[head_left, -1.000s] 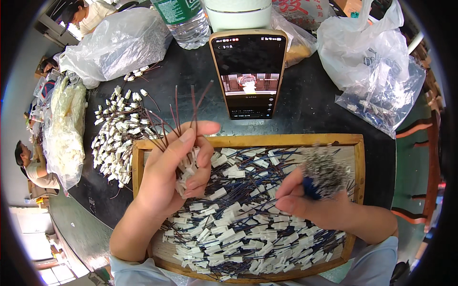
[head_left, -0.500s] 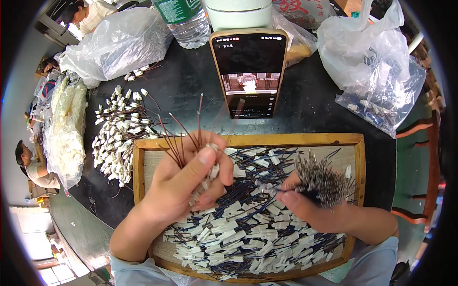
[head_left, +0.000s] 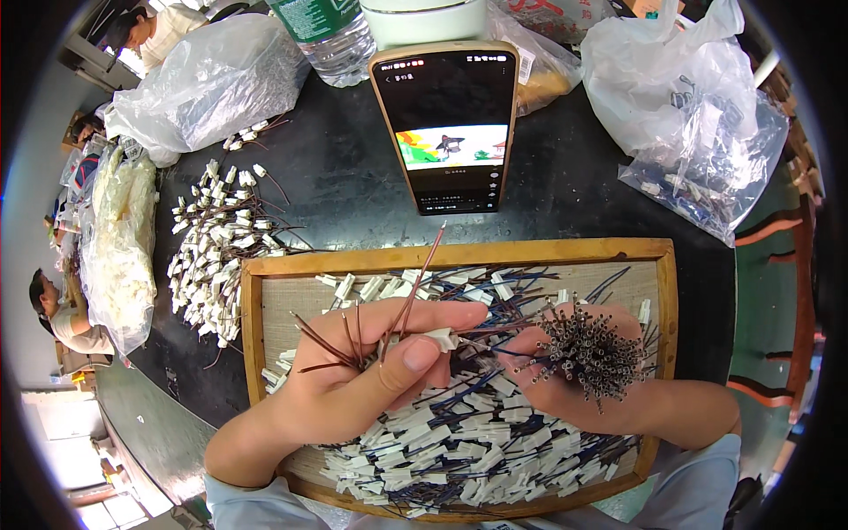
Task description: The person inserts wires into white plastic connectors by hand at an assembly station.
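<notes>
My left hand (head_left: 340, 397) is closed, pinching a small white plug connector (head_left: 441, 339) between thumb and forefinger. A brown wire runs up out of its grip, and several more brown wires (head_left: 353, 340) fan out from the palm. Closed around a thick bundle of dark wires with metal terminals (head_left: 594, 353) is my right hand (head_left: 552, 393). Between the two hands, thin dark wire ends reach toward the connector; whether one enters it I cannot tell. Both hands hover over a wooden-framed tray (head_left: 450, 255) holding many white connectors with blue and brown wires (head_left: 495, 446).
Left of the tray lies a pile of white connectors with brown wires (head_left: 216, 256). A phone (head_left: 450, 132) stands upright behind the tray, near a water bottle (head_left: 329, 40). Plastic bags (head_left: 212, 88) sit at the back left, others (head_left: 680, 97) at the right. People sit farther left.
My left hand has moved right and turned, now presenting one connector toward my right hand. The right hand's bundle has tipped so its terminals face up. The phone's picture differs.
</notes>
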Motion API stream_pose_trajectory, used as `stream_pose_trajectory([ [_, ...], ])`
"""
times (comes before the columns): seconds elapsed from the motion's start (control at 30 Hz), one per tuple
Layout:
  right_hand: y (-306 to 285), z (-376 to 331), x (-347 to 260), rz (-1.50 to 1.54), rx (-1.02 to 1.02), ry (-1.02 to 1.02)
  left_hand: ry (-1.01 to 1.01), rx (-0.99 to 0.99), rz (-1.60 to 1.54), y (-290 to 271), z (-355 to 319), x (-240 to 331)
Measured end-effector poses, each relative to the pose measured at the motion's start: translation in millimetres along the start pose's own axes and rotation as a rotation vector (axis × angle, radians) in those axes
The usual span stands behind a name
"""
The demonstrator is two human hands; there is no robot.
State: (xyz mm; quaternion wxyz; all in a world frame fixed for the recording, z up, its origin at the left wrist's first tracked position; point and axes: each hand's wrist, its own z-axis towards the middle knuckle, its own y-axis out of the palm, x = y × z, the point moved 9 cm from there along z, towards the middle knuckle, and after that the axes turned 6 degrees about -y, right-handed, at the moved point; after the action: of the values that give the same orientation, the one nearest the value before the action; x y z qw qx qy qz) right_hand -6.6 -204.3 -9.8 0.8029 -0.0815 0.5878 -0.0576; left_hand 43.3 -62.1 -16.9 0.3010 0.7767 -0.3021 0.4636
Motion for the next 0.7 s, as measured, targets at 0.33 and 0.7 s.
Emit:
stream_pose_trajectory([
  [0.33, 6, -15, 14, 0.084, -0.033, 0.022, 0.106, 0.048, 0.117, -1, 1, 7],
  [0.7, 5, -6, 4, 0.014, -0.155, -0.059, 0.425, 0.072, 0.624, 12, 0, 32],
])
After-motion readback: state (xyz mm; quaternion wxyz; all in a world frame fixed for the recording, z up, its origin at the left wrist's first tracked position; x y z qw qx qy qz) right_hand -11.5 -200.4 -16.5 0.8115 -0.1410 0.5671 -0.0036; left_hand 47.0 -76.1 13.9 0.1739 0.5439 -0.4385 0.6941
